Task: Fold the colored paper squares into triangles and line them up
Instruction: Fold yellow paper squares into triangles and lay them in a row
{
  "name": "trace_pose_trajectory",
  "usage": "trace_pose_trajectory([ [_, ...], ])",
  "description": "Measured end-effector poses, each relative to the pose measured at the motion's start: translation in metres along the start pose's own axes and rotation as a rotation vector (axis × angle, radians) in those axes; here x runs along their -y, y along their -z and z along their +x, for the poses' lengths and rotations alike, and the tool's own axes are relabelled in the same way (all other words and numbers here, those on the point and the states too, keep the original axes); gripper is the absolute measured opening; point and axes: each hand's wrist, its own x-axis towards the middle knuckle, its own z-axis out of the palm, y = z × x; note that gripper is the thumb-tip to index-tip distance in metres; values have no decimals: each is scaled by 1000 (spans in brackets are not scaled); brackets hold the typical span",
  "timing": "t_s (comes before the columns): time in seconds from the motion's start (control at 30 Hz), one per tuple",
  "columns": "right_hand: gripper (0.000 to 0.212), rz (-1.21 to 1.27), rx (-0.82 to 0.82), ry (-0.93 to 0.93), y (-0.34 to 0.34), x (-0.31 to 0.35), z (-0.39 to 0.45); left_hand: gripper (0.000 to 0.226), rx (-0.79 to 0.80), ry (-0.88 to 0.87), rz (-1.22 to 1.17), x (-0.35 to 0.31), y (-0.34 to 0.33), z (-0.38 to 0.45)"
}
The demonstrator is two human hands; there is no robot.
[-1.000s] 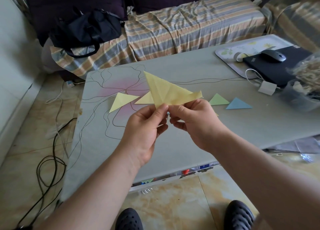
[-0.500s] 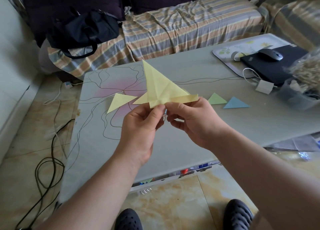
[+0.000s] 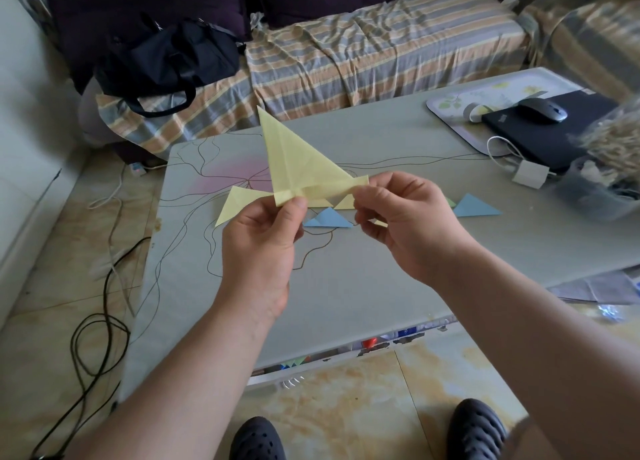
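A yellow paper [image 3: 298, 163], folded into a tall triangle with a narrow strip along its lower edge, is held in the air above the grey table [image 3: 346, 286]. My left hand [image 3: 263, 248] pinches its lower left corner and my right hand [image 3: 405, 224] pinches the right end of the strip. On the table behind lie folded triangles in a row: a yellow one [image 3: 235, 205], a blue one [image 3: 327, 218], another yellow one [image 3: 345, 203] partly hidden, a sliver of green [image 3: 450, 202] and a blue one [image 3: 474, 207].
At the table's right end are a tray [image 3: 460, 102], a black notebook [image 3: 554, 130] with a mouse [image 3: 542, 111], a white charger [image 3: 529, 174] and a clear container [image 3: 602, 185]. A striped sofa with a black bag [image 3: 166, 61] stands behind. Cables lie on the floor at left.
My hands have moved apart along the paper's lower edge, my right hand sliding to the right. The paper's tip stands more upright, and a blue triangle between my hands has come into view.
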Motion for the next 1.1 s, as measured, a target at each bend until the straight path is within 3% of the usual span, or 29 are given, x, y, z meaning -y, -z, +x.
trace_pose_trajectory([
  [0.2,35,-6,40,-22,-3,-2,-1,37,-17,65,-57,-4,-1,0],
  [0.3,35,21,60,-47,-6,-6,-3,38,84,154,-85,-5,-8,-6],
  [0.43,34,24,104,-68,-12,-13,-7,24,180,193,-51,1,-19,-17],
  [0.5,29,18,95,-62,-14,-15,-7,18,143,183,-61,4,-21,-16],
  [0.7,18,-6,51,-48,-15,-20,-8,27,80,198,-90,6,-26,-22],
  [0.97,19,3,-9,-29,-15,-18,-5,33,-41,227,-143,-1,-22,-17],
  [1.1,21,6,-10,-25,-14,-17,-5,24,-115,226,-158,-3,-19,-14],
])
